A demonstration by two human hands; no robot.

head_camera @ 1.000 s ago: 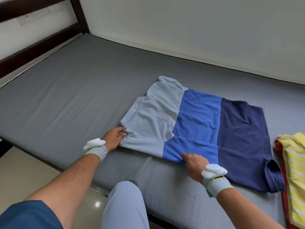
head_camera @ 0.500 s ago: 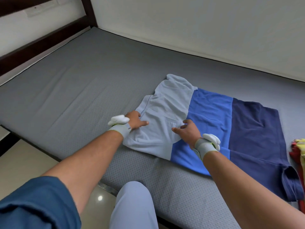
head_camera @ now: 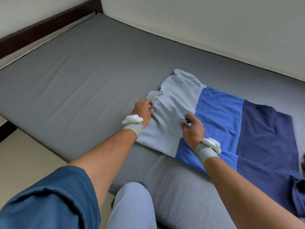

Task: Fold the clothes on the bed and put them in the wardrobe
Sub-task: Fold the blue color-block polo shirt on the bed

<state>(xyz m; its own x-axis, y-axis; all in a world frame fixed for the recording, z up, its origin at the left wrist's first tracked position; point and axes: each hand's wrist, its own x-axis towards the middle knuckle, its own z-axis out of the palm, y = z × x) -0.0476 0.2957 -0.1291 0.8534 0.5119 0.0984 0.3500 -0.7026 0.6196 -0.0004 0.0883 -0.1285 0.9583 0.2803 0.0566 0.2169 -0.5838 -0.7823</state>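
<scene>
Head view only. Shirt (head_camera: pixel 214 123) spread flat on the grey mattress (head_camera: pixel 82 96), near its front edge, banded pale grey, mid blue and navy from left to right, collar end toward the left. Left hand (head_camera: pixel 143 111) down on the pale grey shoulder area, fingers curled into bunched cloth and pinching it. Right hand (head_camera: pixel 193 128) close beside, at the border of pale grey and mid blue, fingertips gathering a ridge of fabric; grasping the shirt too, as far as can be judged from the curl of the fingers. Wrinkles fanning between the two hands, so cloth there already drawn up rather than lying smooth. White pads and grey bands strapped at both wrists. Navy hem trailing to the right, one sleeve hanging off toward the lower right corner. Sliver of red cloth (head_camera: pixel 303 162) at the far right edge, too little showing to name. Knee in pale trousers (head_camera: pixel 132 205) against the bed edge. Dark wooden bed frame (head_camera: pixel 49 25) at upper left. No wardrobe visible.

Likely risks from here: uneven fold if the two pinches lift at different heights; creases pressed in if the bunched grey panel gets laid over without smoothing; loose sleeve dragging out of line and spoiling the rectangle; whole shirt sliding toward the mattress edge under a sideways pull.
</scene>
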